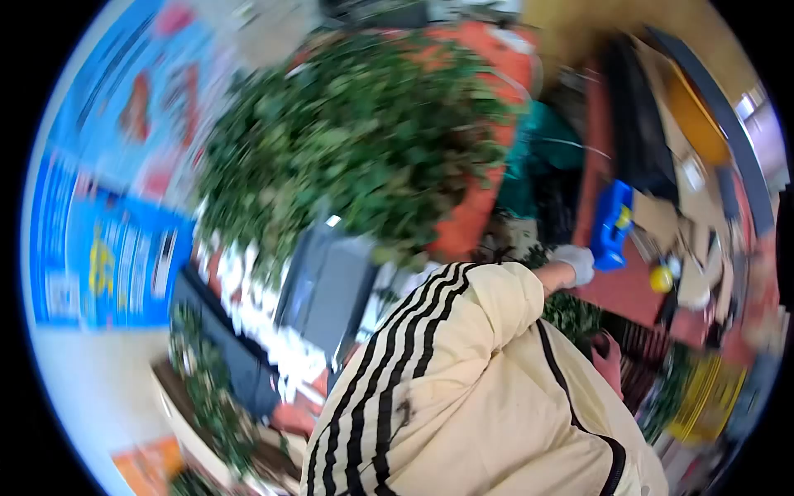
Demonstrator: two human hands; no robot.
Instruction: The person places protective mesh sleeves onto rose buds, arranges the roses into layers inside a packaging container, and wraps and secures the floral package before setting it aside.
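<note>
My left hand (575, 264), in a whitish glove, reaches across to the right from a cream sleeve with black stripes. It is closed at the lower left edge of a blue packet (610, 227) with a yellow mark; the fingers themselves are small and partly hidden. The packet is tilted above a reddish surface (608, 289). I do not see my right hand; the jacket covers that area. A big heap of green leafy stems (356, 140) lies beyond my arm, partly on an orange-red sheet (467, 215). A grey device (327, 285) stands in front of the heap.
Blue printed bags (116, 256) are at the left. Cardboard pieces (695, 240), a yellow round item (662, 279) and a dark upright panel (637, 116) crowd the right. More leafy stems (207, 380) sit at lower left. A yellow crate (707, 397) stands at lower right.
</note>
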